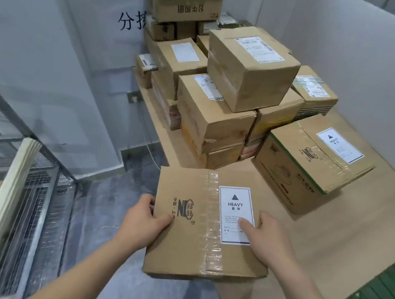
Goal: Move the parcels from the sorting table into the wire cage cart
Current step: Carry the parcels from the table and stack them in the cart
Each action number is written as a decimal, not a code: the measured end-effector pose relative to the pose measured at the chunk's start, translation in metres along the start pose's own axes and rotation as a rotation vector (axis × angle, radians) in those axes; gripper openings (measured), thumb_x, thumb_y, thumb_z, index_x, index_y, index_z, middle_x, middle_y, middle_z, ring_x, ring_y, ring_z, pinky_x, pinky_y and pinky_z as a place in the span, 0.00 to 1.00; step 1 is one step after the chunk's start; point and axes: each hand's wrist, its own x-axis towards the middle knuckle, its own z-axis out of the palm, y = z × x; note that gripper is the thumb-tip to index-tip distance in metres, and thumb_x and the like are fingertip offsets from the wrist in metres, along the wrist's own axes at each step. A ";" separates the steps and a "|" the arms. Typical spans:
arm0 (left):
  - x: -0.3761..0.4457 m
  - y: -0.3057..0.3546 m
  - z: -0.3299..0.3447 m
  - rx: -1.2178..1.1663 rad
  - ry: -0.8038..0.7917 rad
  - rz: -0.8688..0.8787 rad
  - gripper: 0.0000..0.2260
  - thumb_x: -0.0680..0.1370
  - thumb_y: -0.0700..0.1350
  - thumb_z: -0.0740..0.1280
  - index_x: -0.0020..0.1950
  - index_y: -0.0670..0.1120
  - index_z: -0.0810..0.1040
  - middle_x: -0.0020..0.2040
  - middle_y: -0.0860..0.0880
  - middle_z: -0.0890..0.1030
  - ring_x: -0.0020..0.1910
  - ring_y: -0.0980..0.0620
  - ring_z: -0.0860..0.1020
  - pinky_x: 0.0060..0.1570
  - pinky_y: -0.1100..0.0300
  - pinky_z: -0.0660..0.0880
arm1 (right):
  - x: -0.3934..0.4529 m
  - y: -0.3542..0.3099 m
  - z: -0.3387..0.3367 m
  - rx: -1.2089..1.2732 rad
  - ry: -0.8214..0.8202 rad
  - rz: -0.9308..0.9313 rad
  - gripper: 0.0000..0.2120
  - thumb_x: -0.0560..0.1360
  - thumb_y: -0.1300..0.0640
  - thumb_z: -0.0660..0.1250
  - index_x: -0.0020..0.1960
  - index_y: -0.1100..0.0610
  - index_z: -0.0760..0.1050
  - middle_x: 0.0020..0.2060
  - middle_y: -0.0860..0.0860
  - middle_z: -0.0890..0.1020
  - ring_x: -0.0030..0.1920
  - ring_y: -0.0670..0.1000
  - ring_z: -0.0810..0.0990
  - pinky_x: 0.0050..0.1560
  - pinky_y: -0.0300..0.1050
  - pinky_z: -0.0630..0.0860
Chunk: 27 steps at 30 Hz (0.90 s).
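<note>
Both of your hands are on one parcel, so the move ahead turns on where the wire cage cart [38, 192] lies from it: down and to your left, across a strip of grey floor, with the sorting table [347, 238] stretching away to your right and ahead. Cardboard boxes already show inside the cart at the far left edge of the view.

Behind the parcel, the stack of parcels [228, 87] fills the back of the table against the white wall, and a second box with a HEAVY label [314, 166] sits just beyond your right hand.

Your parcel [205, 224] is a flat cardboard box with a white HEAVY label on top. It hangs over the table's near left corner, its left part already above the floor. Its long axis I judge to run roughly left to right, though it looks close to square.

Your left hand [147, 221] grips the left edge, thumb on top and fingers curled under out of sight. Your right hand [264, 236] grips the right edge, thumb pressed on the label. Your left hand is nearer the cart, so a swing left should lead with it.
</note>
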 end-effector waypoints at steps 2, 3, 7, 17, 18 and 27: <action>-0.002 -0.009 -0.013 -0.001 0.014 -0.003 0.16 0.75 0.51 0.72 0.58 0.49 0.71 0.48 0.55 0.80 0.46 0.55 0.80 0.45 0.54 0.78 | -0.002 -0.012 0.009 0.001 -0.013 -0.021 0.10 0.76 0.43 0.68 0.43 0.48 0.72 0.40 0.43 0.79 0.44 0.50 0.78 0.36 0.44 0.68; -0.002 -0.015 -0.021 -0.007 0.017 -0.007 0.16 0.75 0.51 0.72 0.58 0.49 0.71 0.49 0.55 0.80 0.46 0.55 0.80 0.44 0.54 0.78 | -0.004 -0.018 0.014 0.000 -0.019 -0.024 0.10 0.76 0.43 0.68 0.44 0.48 0.73 0.41 0.43 0.80 0.44 0.51 0.79 0.37 0.44 0.69; -0.004 -0.037 -0.057 -0.023 0.053 -0.013 0.16 0.75 0.51 0.72 0.58 0.48 0.71 0.48 0.56 0.78 0.46 0.57 0.78 0.38 0.57 0.74 | -0.016 -0.055 0.033 -0.018 -0.018 -0.067 0.10 0.77 0.44 0.68 0.42 0.47 0.70 0.41 0.42 0.79 0.44 0.51 0.78 0.35 0.42 0.67; -0.008 -0.101 -0.175 -0.055 0.184 -0.004 0.17 0.74 0.53 0.72 0.57 0.48 0.72 0.48 0.56 0.78 0.48 0.53 0.78 0.43 0.55 0.74 | -0.047 -0.165 0.100 -0.046 -0.038 -0.175 0.12 0.76 0.42 0.68 0.51 0.50 0.77 0.48 0.46 0.83 0.49 0.53 0.80 0.43 0.47 0.72; -0.009 -0.109 -0.186 -0.057 0.199 -0.007 0.17 0.74 0.53 0.72 0.57 0.48 0.72 0.49 0.55 0.79 0.49 0.52 0.79 0.46 0.54 0.75 | -0.049 -0.175 0.108 -0.046 -0.044 -0.190 0.12 0.75 0.42 0.68 0.52 0.50 0.77 0.48 0.46 0.83 0.49 0.53 0.80 0.45 0.47 0.73; -0.038 -0.180 -0.279 -0.143 0.384 -0.080 0.17 0.74 0.52 0.72 0.57 0.49 0.72 0.51 0.53 0.80 0.51 0.50 0.80 0.50 0.53 0.77 | -0.082 -0.281 0.176 -0.079 -0.132 -0.369 0.13 0.76 0.41 0.67 0.54 0.48 0.76 0.49 0.43 0.82 0.48 0.48 0.80 0.49 0.50 0.78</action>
